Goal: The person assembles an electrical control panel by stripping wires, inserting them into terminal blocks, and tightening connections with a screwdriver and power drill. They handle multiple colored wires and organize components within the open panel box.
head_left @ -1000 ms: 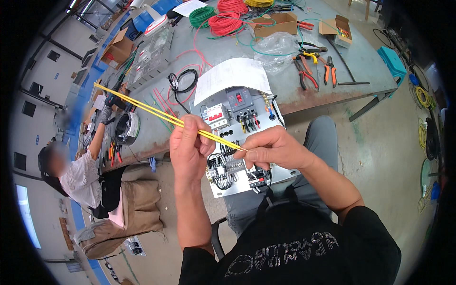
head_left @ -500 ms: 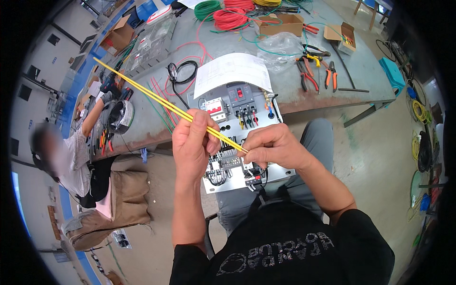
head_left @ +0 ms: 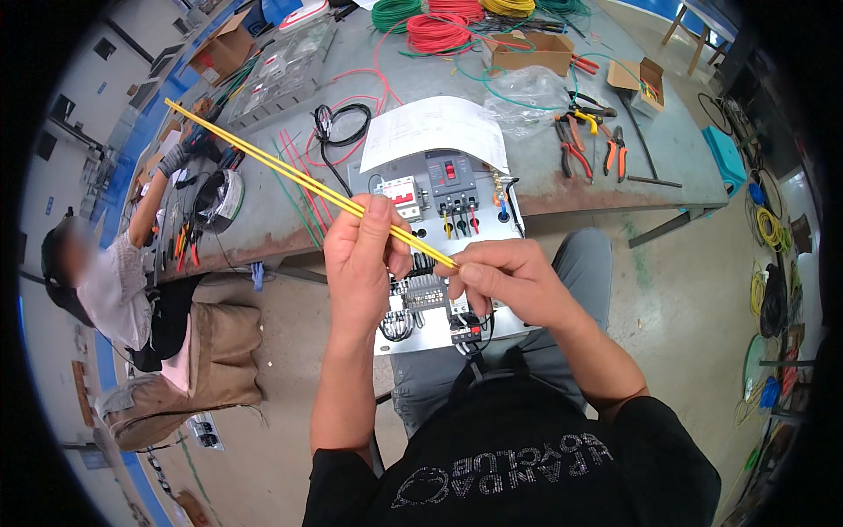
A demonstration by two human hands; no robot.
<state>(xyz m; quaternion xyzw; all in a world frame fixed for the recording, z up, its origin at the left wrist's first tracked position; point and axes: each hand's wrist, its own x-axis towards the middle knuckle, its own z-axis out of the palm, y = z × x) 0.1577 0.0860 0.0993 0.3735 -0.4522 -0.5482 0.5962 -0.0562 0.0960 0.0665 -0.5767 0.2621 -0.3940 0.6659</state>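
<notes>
Two straight yellow wires [head_left: 263, 156] run side by side from the upper left down to my fingers. My left hand [head_left: 364, 255] is closed round them partway along, thumb on top. At their lower right end, my right hand [head_left: 505, 277] pinches the tips between thumb and fingers. Beneath both hands a metal mounting plate [head_left: 421, 341] leans from my lap against the table edge. It carries a grey breaker with a red switch [head_left: 450, 180], a white breaker with red levers [head_left: 400, 198] and a terminal block [head_left: 428, 297]. My hands hide part of the plate.
A paper sheet [head_left: 435, 132] covers the plate's top. Pliers [head_left: 572, 149] and cutters [head_left: 616, 155] lie on the grey table [head_left: 527, 184]. Coils of red wire [head_left: 439, 35] and cardboard boxes [head_left: 531, 54] stand farther back. At left, a gloved co-worker [head_left: 118, 281] holds a power drill [head_left: 202, 140].
My hands and the yellow wires stay nearly in place; the right fingers have shifted slightly at the wire ends. The view has moved a little, and the co-worker's gloved hand has risen.
</notes>
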